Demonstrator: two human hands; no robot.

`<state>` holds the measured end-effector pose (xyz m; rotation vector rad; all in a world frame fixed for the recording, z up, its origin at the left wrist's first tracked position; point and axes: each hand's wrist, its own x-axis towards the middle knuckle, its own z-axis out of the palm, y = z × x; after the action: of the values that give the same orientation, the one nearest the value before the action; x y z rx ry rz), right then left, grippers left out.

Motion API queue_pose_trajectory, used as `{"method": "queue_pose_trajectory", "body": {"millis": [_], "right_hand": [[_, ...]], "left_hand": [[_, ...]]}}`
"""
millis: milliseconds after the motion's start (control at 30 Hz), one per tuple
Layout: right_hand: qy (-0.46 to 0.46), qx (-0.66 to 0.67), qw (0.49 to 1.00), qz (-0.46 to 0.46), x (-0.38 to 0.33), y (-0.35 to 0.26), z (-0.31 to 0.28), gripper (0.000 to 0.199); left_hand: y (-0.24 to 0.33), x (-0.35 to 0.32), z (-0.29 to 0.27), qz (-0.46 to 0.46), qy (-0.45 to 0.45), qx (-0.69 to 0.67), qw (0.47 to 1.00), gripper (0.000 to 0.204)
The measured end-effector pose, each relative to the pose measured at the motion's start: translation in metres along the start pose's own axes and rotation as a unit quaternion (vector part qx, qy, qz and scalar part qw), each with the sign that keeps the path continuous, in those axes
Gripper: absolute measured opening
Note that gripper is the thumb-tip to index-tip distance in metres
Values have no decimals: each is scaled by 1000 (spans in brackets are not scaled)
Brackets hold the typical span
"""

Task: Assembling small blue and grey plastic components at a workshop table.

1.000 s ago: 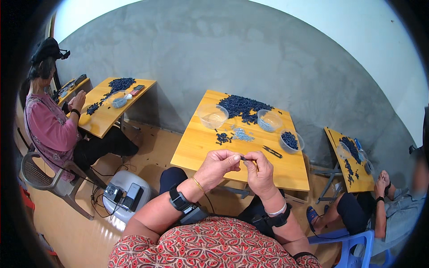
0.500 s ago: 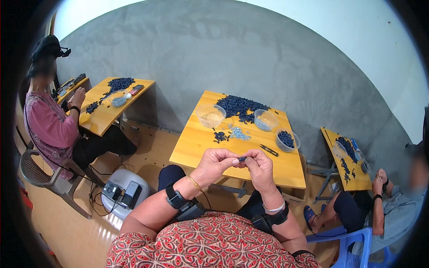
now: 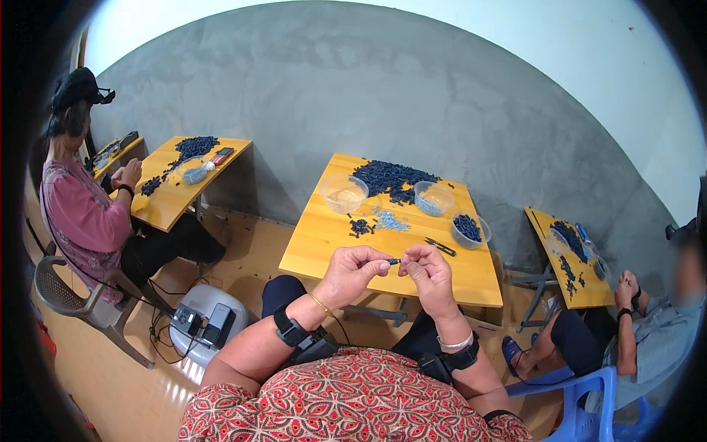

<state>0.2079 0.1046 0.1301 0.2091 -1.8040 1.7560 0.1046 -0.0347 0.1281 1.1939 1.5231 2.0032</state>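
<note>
Over the near edge of the yellow table [image 3: 313, 247], my left hand [image 3: 347, 278] pinches a small dark blue cylindrical piece [image 3: 395, 261] between thumb and forefinger. Just right of its tip is my right hand [image 3: 431, 283], thumb and fingers closed together; whatever they hold is too small to make out. Beyond my hands lie a small cluster of dark blue pieces [image 3: 360, 227] and a scatter of pale blue-grey bits [image 3: 390, 220]. A large heap of dark pieces [image 3: 390, 179] covers the far side. Black thread snips [image 3: 440, 246] rest beyond my right hand.
On my table stand a clear bowl [image 3: 344, 194] at left, one holding pale bits [image 3: 433, 199], and another with dark pieces [image 3: 469, 230]. Co-workers sit at a left table [image 3: 166, 199] and a right table [image 3: 589, 293]. A white stool [image 3: 202, 313] carries devices and cables.
My right hand has drawn slightly right, off the dark piece, leaving a small gap. The piece stays in my left fingers. The view has shifted a little.
</note>
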Motion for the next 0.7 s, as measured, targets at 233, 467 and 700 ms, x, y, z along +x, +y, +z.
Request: {"method": "queue_pose_trajectory", "body": {"millis": [233,467,700], "right_hand": [[20,-288,952,-99,-3,1,8,8],[116,-442,889,-41,5,69,-87,3],[189,-658,729,14,86,63,-208,12]], "left_hand": [[-14,4,-4,-82,-67,-1,994,10],[-73,2,-59,-171,47,69,982,14],[-109,12,-83,-164,103,48,980,11]]}}
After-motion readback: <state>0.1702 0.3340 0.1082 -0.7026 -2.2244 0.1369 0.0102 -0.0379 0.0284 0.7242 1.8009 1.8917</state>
